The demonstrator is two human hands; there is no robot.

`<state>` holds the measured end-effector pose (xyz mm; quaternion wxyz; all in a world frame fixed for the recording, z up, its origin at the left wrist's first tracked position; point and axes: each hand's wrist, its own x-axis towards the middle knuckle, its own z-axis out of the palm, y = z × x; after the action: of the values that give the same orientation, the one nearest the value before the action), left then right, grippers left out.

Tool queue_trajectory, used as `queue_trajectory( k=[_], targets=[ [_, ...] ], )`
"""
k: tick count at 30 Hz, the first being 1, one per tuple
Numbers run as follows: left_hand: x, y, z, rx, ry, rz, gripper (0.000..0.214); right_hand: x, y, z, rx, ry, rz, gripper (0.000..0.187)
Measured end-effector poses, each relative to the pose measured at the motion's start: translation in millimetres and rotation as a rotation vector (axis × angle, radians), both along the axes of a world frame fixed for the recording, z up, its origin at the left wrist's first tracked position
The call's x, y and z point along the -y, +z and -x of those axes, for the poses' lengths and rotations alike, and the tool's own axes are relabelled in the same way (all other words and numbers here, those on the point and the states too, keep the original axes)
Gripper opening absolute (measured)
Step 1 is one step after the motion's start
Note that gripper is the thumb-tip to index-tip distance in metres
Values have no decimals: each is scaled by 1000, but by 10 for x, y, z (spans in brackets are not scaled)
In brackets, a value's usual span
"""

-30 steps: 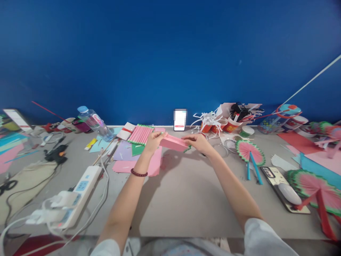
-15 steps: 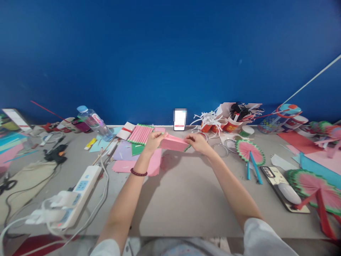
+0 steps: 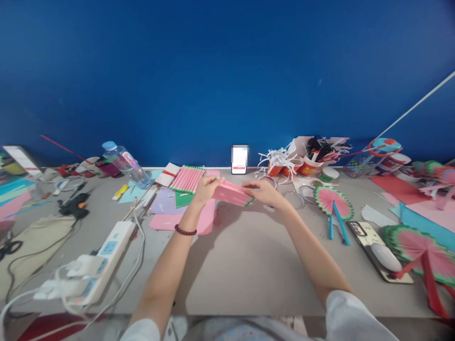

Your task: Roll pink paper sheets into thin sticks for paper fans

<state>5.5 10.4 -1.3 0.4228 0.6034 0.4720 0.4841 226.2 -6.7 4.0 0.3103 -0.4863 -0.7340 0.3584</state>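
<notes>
The left hand [image 3: 206, 190] grasps one end of the pink paper [image 3: 229, 193], its thumb along the near top corner. The right hand [image 3: 265, 192] has its fingers at the paper's other end, touching the upper edge; whether they pinch it, I cannot tell. The paper spans between both hands, raised over the table [image 3: 241, 265], a flat folded strip, slightly tilted, green along its right end

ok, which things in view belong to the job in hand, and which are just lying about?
Likely in the job:
pink paper, held by left hand, right hand on it
pleated pink sheet, similarly green-edged
blue-handled fan, perhaps

Likely lying about:
bottle
power strip
mouse
patterned phone
</notes>
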Motion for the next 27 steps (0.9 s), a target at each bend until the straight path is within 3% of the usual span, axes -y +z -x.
queue_trajectory(
  k=[3,8,13,16,22,27],
  targets=[
    [77,21,-90,-151,-85,-93,44,41,17,68,-25,26,-28,19],
    [194,55,-220,-342,-69,-206,27,44,-19,144,-107,-25,-87,15],
    [201,81,-229,-194,-30,-222,20,30,-18,143,-89,-78,-245,13],
    [181,82,-208,-110,-28,-236,20,31,-14,145,-79,-95,-250,11],
    [212,118,-215,-172,-3,-389,17,50,-15,175,-170,5,-157,15],
    [245,115,-254,-225,-57,-394,21,59,-14,193,-157,-65,-224,14]
  ],
)
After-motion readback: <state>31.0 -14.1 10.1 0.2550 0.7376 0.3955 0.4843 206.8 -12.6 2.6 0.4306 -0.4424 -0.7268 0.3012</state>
